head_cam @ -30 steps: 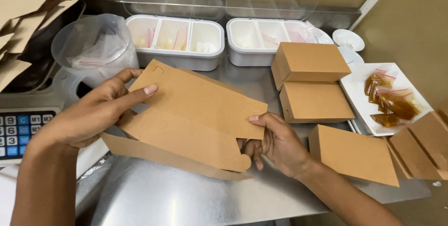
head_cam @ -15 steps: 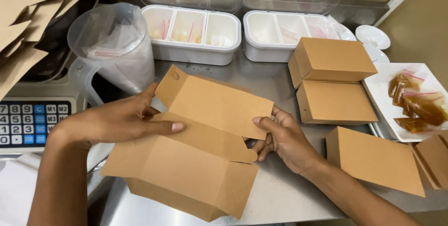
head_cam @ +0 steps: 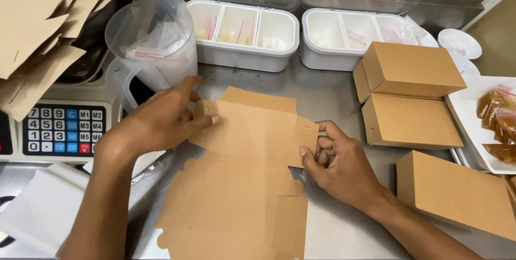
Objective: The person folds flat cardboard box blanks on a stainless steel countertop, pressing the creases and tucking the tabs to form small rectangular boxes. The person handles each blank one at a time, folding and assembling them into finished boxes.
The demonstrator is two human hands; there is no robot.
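Observation:
A brown cardboard box blank [head_cam: 244, 179] lies partly folded on the steel counter [head_cam: 322, 93], its upper panel raised between my hands. My left hand [head_cam: 164, 117] presses on the blank's upper left edge, thumb and forefinger on the card. On the right edge, my right hand [head_cam: 338, 166] pinches a side flap with thumb on top and fingers curled beneath.
Three assembled brown boxes [head_cam: 408, 69] [head_cam: 411, 123] [head_cam: 457, 193] sit at the right. Two white divided trays [head_cam: 244, 37] [head_cam: 357, 40] stand at the back. A clear plastic jug [head_cam: 153, 42], a keypad scale [head_cam: 62, 131], stacked flat blanks [head_cam: 37, 34] and a white plate of sauce packets [head_cam: 494, 125] surround them.
The blank was a half-formed tube held up off the counter; now it lies flatter, opened out, with both hands lower and my left hand shifted to its upper left edge.

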